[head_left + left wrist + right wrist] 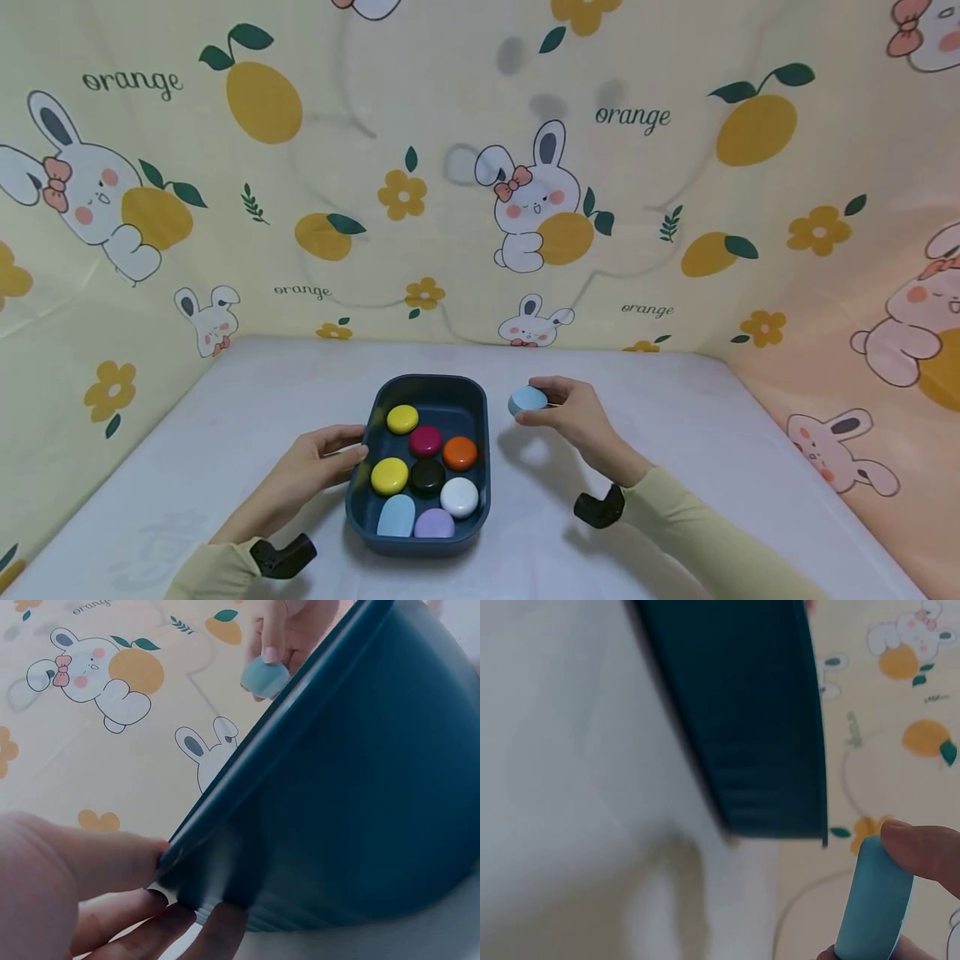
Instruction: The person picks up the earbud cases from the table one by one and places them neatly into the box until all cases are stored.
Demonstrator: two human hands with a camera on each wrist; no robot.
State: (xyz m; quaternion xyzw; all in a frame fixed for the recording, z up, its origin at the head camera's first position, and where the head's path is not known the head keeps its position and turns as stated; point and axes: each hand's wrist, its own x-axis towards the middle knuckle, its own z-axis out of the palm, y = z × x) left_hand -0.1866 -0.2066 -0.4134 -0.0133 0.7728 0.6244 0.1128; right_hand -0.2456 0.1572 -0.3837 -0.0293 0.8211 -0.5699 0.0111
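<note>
A dark blue rounded rectangular tray (420,546) stands on the table in the head view. My left hand (322,462) holds its left side, the thumb at the rim and the fingers against the outer wall. My right hand (577,417) pinches a thick light blue disc (527,402) between thumb and fingers, in the air to the right of the tray's far end. In the right wrist view, the disc (875,900) shows edge-on under the thumb. Inside the tray lie a magenta disc (425,441), an orange disc (460,453), a black disc (428,477) and a white disc (459,497).
The tray also contains two yellow discs (389,476), a lilac disc (434,524) and a light blue round-ended piece (396,517) at the near end. A white cloth covers the table (645,383). Behind it hangs a backdrop (450,100) printed with rabbits and oranges.
</note>
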